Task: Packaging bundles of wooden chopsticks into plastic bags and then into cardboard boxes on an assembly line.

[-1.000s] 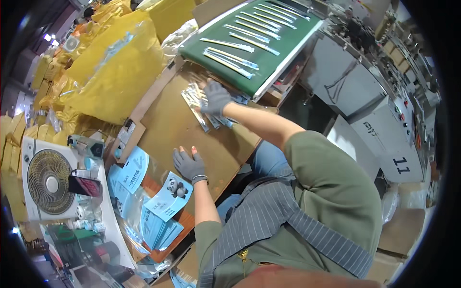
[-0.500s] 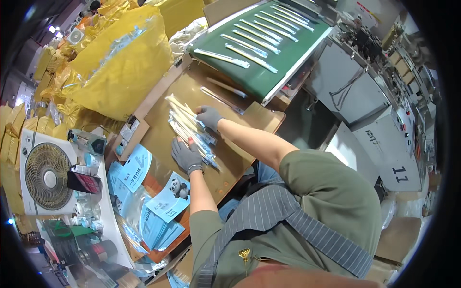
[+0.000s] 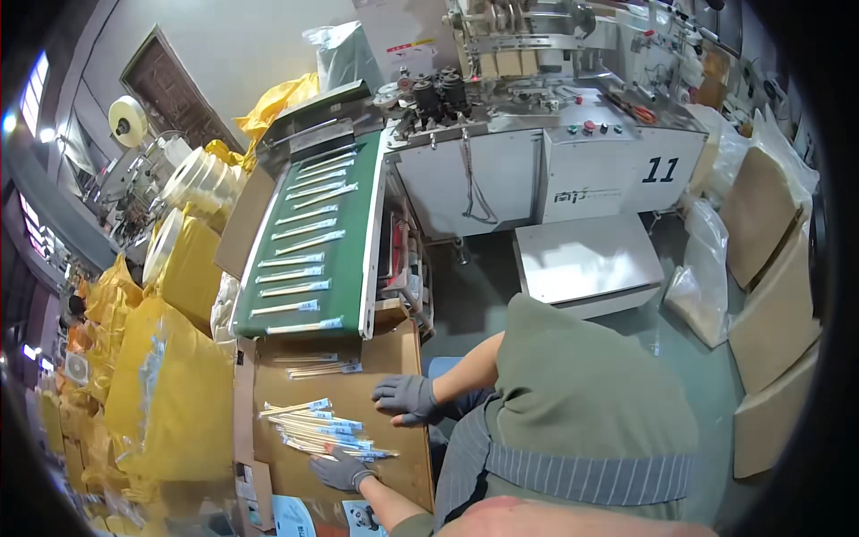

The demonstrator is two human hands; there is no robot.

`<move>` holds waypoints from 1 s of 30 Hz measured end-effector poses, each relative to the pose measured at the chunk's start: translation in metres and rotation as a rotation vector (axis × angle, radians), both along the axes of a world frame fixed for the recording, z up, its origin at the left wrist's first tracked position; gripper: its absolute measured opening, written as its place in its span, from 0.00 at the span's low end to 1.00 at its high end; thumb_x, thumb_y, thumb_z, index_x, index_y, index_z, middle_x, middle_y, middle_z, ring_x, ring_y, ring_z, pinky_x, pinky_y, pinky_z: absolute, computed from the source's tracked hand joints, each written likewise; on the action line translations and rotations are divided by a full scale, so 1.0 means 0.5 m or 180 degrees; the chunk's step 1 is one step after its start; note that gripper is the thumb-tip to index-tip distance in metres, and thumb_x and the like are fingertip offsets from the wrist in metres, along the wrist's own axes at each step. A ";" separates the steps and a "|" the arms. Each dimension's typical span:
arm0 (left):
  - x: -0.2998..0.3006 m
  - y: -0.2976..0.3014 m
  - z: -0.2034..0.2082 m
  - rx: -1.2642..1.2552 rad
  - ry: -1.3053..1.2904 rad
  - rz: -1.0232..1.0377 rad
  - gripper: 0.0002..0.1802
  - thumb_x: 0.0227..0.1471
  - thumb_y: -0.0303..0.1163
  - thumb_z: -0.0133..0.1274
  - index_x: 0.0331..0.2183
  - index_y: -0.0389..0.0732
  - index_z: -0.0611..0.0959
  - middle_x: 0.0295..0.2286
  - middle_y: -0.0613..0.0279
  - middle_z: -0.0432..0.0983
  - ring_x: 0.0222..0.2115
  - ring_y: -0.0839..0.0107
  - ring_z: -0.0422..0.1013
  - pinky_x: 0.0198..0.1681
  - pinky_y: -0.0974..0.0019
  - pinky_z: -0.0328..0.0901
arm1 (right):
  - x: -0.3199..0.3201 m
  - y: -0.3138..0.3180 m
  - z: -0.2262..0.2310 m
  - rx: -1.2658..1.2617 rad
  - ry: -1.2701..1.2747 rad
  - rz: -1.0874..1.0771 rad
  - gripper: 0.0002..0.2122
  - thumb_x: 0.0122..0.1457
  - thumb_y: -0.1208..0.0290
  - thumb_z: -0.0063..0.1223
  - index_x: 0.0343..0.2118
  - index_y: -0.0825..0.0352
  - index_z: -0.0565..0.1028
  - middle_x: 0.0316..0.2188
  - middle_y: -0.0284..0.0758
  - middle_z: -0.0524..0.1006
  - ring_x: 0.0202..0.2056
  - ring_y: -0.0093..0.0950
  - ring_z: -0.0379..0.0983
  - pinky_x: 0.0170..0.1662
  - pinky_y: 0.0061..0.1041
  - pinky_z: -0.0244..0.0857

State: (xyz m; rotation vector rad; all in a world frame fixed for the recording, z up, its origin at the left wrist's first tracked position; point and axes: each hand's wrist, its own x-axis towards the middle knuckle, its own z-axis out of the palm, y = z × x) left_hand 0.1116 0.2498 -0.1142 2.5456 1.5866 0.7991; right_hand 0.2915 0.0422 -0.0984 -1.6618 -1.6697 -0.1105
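Right hand [image 3: 407,399] has left the packets [image 3: 324,432].

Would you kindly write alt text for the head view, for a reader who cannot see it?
A person's gloved left hand and right hand rest on a cardboard tray beside a pile of wrapped chopsticks. Above it, a green conveyor belt carries more wrapped pairs from a grey machine, with yellow sacks at left.

long clear wrapped stick packets with blue ends [image 3: 327,430] lie fanned on the brown cardboard desk [image 3: 394,358]; more ride the green conveyor belt [image 3: 344,259]. bulging yellow plastic sacks [image 3: 170,394] stand left. blue-white printed leaflets [image 3: 295,517] lie below.
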 end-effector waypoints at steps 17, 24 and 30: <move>-0.010 -0.001 0.008 0.0084 -0.0108 0.0021 0.35 0.56 0.54 0.41 0.47 0.29 0.73 0.48 0.44 0.68 0.51 0.53 0.63 0.55 0.53 0.54 | -0.009 0.010 -0.006 -0.0050 -0.0053 0.0013 0.22 0.49 0.54 0.49 0.41 0.68 0.69 0.46 0.46 0.67 0.49 0.45 0.61 0.53 0.43 0.55; -0.011 -0.005 0.011 0.0041 -0.0206 0.0039 0.35 0.55 0.54 0.41 0.48 0.30 0.72 0.49 0.44 0.68 0.51 0.52 0.62 0.54 0.53 0.54 | -0.011 0.007 0.003 -0.0075 -0.0082 0.0005 0.22 0.50 0.54 0.47 0.41 0.68 0.69 0.46 0.46 0.67 0.49 0.45 0.61 0.53 0.43 0.55; -0.007 0.001 0.004 0.0081 -0.0152 0.0068 0.35 0.55 0.54 0.41 0.48 0.30 0.72 0.49 0.44 0.67 0.51 0.52 0.62 0.54 0.53 0.54 | -0.010 0.003 0.013 -0.0121 -0.0160 -0.0040 0.21 0.52 0.54 0.47 0.41 0.68 0.69 0.45 0.47 0.67 0.50 0.45 0.62 0.54 0.41 0.56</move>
